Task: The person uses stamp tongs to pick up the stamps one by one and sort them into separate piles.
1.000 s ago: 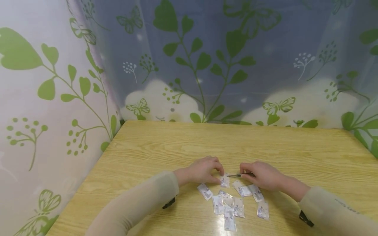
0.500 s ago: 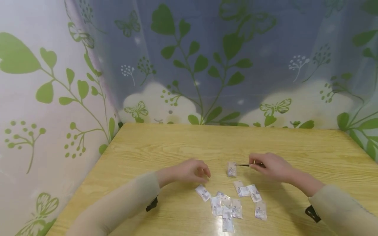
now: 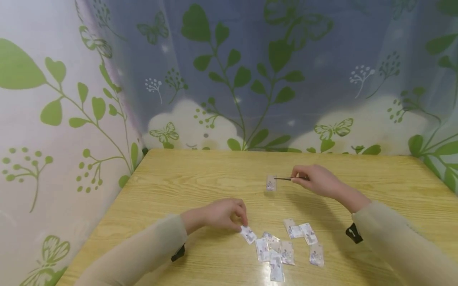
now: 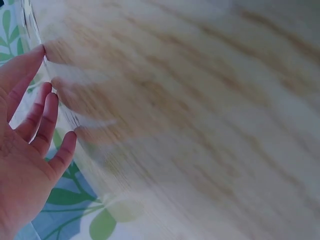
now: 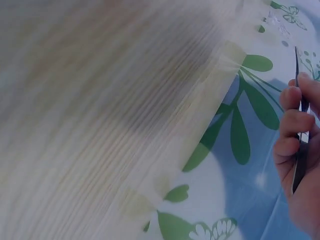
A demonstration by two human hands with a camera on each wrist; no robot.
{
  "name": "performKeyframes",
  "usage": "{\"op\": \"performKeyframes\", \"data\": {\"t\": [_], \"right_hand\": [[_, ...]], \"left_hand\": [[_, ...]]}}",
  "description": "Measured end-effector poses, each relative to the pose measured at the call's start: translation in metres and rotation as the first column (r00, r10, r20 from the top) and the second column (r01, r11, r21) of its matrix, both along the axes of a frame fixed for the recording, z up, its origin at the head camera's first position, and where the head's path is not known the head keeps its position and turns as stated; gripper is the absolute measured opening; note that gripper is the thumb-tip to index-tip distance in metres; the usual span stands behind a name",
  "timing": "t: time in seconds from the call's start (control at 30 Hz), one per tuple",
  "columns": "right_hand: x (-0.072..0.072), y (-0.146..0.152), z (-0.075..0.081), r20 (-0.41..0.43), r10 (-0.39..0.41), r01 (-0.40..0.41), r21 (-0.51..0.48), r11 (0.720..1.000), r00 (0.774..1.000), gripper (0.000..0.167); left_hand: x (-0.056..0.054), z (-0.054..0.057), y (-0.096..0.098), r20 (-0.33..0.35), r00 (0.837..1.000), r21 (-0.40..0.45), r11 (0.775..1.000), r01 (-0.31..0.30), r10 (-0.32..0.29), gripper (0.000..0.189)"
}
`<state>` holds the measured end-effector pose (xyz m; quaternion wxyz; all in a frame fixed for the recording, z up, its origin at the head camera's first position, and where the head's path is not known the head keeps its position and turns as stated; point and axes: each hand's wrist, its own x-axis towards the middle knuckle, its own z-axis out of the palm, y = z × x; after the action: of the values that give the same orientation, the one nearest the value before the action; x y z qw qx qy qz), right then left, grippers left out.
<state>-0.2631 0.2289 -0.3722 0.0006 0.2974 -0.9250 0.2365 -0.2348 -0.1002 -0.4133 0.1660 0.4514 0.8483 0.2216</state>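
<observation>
In the head view my right hand (image 3: 318,180) grips dark tweezers (image 3: 285,178). At their tips hangs a small clear packet (image 3: 271,183) with a printed pattern, its shadow just below. The right wrist view shows the fingers wrapped along the tweezers (image 5: 301,135), pointing up. My left hand (image 3: 226,213) is low over the table, its fingertips right at the corner of another packet (image 3: 248,235). In the left wrist view the left hand (image 4: 35,135) has its fingers loosely extended, the tips meeting the shiny tabletop.
Several similar packets lie nearer the person, some overlapping in a cluster (image 3: 274,254). A small group (image 3: 296,230) and a single packet (image 3: 316,255) lie to the right. The wooden table (image 3: 200,171) ends at a leaf-patterned curtain (image 3: 222,79).
My right hand has lifted the packet with the tweezers and carried it toward the back of the table. My left hand has let go of it and moved left to another packet.
</observation>
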Motion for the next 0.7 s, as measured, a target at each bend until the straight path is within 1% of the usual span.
{"op": "performKeyframes", "data": {"t": [0.17,0.27,0.37,0.43,0.63,0.7], "right_hand": [[-0.023,-0.019,-0.005,0.028,0.015,-0.014,-0.009,1.0,1.0,0.012],[-0.037,-0.029,-0.008,0.049,0.015,-0.015,-0.01,1.0,0.999,0.012],[-0.049,-0.039,-0.012,0.063,0.019,-0.019,-0.01,1.0,0.998,0.01],[-0.054,-0.047,-0.015,0.061,0.02,-0.021,0.0,1.0,0.998,0.009],[-0.066,-0.068,-0.024,0.009,0.02,-0.02,0.033,0.999,1.0,0.006],[-0.07,-0.074,-0.027,0.0,0.015,-0.015,0.037,0.999,1.0,0.006]], "left_hand": [[0.001,0.0,0.0,-0.011,1.0,-0.027,0.999,-0.021,0.02,0.013],[0.001,0.002,0.001,-0.019,1.0,-0.037,0.999,-0.015,0.015,0.013],[0.001,0.004,0.001,-0.013,1.0,-0.042,0.999,-0.014,0.014,0.013],[0.001,0.004,0.001,-0.007,1.0,-0.042,0.999,-0.015,0.015,0.013],[0.001,0.002,0.001,-0.006,1.0,-0.046,0.999,-0.022,0.021,0.014],[0.001,0.003,0.0,-0.009,1.0,-0.05,0.999,-0.021,0.021,0.014]]}}
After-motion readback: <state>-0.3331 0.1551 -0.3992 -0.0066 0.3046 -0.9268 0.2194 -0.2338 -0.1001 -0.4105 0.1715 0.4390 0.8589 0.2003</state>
